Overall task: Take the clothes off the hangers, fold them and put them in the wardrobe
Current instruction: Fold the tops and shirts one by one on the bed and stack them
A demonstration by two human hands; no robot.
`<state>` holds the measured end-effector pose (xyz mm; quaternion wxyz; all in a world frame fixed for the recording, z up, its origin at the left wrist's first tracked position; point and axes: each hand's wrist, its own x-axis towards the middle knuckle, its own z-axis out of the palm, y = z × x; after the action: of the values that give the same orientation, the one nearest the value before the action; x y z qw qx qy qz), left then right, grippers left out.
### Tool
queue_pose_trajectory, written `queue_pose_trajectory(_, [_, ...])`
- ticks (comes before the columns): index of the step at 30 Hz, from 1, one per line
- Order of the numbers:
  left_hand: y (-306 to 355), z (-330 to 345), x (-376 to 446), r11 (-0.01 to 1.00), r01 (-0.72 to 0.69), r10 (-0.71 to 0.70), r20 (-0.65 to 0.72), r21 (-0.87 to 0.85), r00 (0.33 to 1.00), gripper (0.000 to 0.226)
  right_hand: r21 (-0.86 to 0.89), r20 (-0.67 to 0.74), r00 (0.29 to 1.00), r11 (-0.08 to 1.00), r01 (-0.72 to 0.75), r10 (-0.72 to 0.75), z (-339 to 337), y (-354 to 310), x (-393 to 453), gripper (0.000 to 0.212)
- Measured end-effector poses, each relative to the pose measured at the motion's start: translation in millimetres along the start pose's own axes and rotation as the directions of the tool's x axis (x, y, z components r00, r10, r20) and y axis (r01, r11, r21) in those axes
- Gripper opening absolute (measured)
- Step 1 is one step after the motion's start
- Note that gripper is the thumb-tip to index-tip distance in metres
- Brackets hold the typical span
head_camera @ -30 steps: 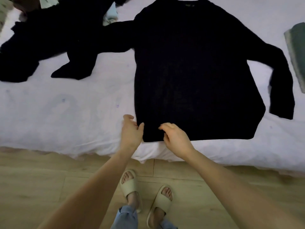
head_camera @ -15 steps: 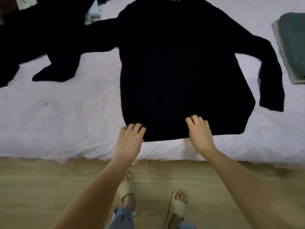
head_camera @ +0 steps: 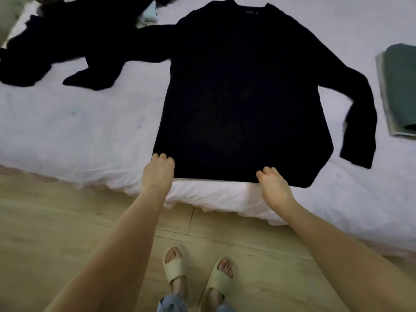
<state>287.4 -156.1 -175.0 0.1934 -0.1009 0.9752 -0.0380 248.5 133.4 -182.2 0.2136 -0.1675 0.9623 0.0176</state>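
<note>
A black long-sleeved sweater [head_camera: 243, 93] lies flat on the white bed [head_camera: 67, 140], neck away from me, both sleeves spread out to the sides. My left hand [head_camera: 158, 172] grips the hem at its near left corner with curled fingers. My right hand [head_camera: 273, 184] grips the same hem further right, fingers curled over the edge. The hem lies at the bed's near edge. No hanger is in view.
More dark clothes [head_camera: 51, 41] lie in a heap at the far left of the bed, with a pale blue piece [head_camera: 148, 15] beside them. A folded grey-green garment [head_camera: 400, 91] sits at the right edge. Wooden floor [head_camera: 56, 233] and my slippered feet are below.
A second ago both hands pinched the hem close together at its left corner. The right hand moved right along the hem, lay flat half a second ago, and now both hands curl on the hem.
</note>
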Motion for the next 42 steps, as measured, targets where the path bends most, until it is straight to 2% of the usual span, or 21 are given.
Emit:
queue_pose_trajectory(4, [1,-4,4,0.994,0.052,-0.064,0.125,0.094,0.99,0.029,0.095,-0.01,0.999,0.995,0.043,-0.042,1,-1,10,0.033])
queue_pose_trajectory(6, [12,-8,6,0.991,0.029,-0.043,0.106,0.13,0.993,0.03,0.153,-0.111,0.993,0.987,0.05,-0.033,6,2,10,0.035])
queue_pose_trajectory(9, [49,-9,3,0.976,-0.189,0.194,-0.036,0.108,0.98,0.038,0.173,-0.273,0.96,0.985,-0.019,0.066,15,22,-10,0.035])
queue_pose_trajectory(11, [82,-8,3,0.909,-0.414,0.416,-0.12,0.041,0.901,0.048,0.172,-0.328,0.932,0.98,-0.104,0.156,15,43,-24,0.039])
queue_pose_trajectory(14, [134,-7,8,0.79,-0.613,0.607,-0.126,-0.019,0.785,0.056,0.249,-0.273,0.91,0.937,-0.246,0.312,20,80,-30,0.048])
queue_pose_trajectory(17, [171,-7,17,0.734,-0.679,0.675,-0.097,-0.012,0.731,0.063,0.361,-0.14,0.924,0.887,-0.287,0.356,26,101,-23,0.048])
queue_pose_trajectory(20, [198,-6,29,0.723,-0.691,0.689,-0.094,0.015,0.718,0.064,0.383,-0.191,0.92,0.888,-0.252,0.343,30,109,-17,0.048])
queue_pose_trajectory(23, [217,-10,36,0.747,-0.665,0.663,-0.088,0.017,0.743,0.066,0.416,-0.238,0.906,0.879,-0.231,0.351,31,116,-13,0.06])
queue_pose_trajectory(25, [224,-13,39,0.757,-0.653,0.653,-0.088,0.039,0.752,0.065,0.431,-0.24,0.91,0.877,-0.214,0.339,31,123,-12,0.061])
queue_pose_trajectory(28, [232,-17,36,0.734,-0.669,0.677,-0.042,0.118,0.735,0.068,0.203,-0.202,0.971,0.976,-0.082,0.124,34,136,-13,0.053])
queue_pose_trajectory(30, [238,-19,32,0.724,-0.673,0.68,0.007,0.152,0.733,0.069,0.136,-0.19,0.979,0.989,-0.054,0.08,31,147,-18,0.05])
queue_pose_trajectory(32, [243,-19,32,0.747,-0.652,0.653,0.04,0.127,0.756,0.066,0.194,-0.181,0.976,0.978,-0.081,0.117,27,159,-26,0.037])
queue_pose_trajectory(34, [245,-20,30,0.765,-0.636,0.63,0.09,0.102,0.771,0.067,0.208,-0.184,0.954,0.958,-0.199,0.238,25,169,-34,0.014])
queue_pose_trajectory(37, [248,-26,28,0.745,-0.654,0.635,0.161,0.132,0.756,0.075,0.316,-0.206,0.926,0.917,-0.243,0.316,21,182,-42,0.023])
queue_pose_trajectory(40, [250,-35,34,0.753,-0.658,0.638,0.224,0.017,0.737,0.081,0.457,-0.321,0.842,0.85,-0.263,0.433,23,196,-55,0.023])
queue_pose_trajectory(42, [248,-36,36,0.76,-0.649,0.636,0.245,-0.034,0.732,0.084,0.478,-0.261,0.821,0.807,-0.347,0.508,32,202,-63,0.02])
